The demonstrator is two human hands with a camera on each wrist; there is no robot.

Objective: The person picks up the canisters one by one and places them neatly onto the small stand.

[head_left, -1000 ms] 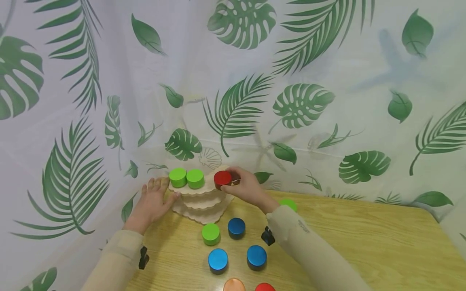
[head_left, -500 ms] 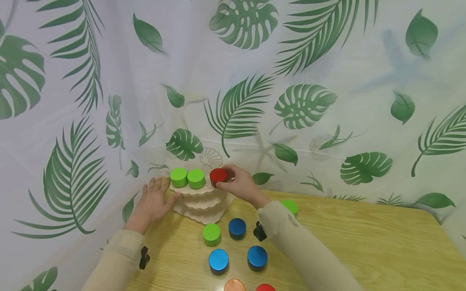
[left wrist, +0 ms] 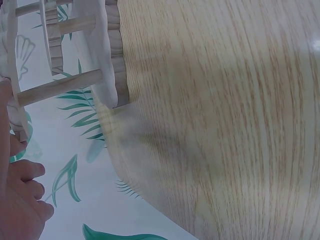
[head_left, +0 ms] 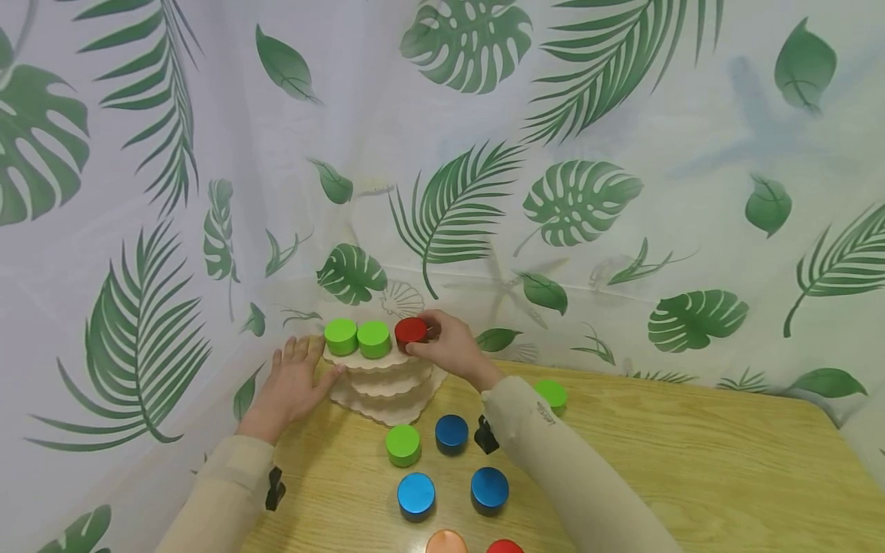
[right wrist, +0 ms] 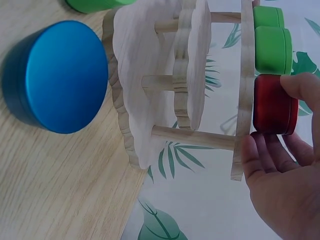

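A three-tier wooden stand with scalloped edges stands in the table's back left corner. Two light green round tins sit side by side on its top tier. To the right of them is a red round tin, which my right hand pinches between thumb and fingers. In the right wrist view the red tin is on or just over the top tier, close beside a green tin. My left hand rests at the stand's left side, fingers extended and thumb by the top tier's edge.
On the table before the stand are a green tin, a dark blue tin and two brighter blue tins. Orange and red tins are cut off below. Another green tin lies beyond my right forearm. Leaf-print cloth hangs behind.
My right hand has slid the red tin a little to the left along the top tier, nearer the two green tins. The left hand has stayed put.
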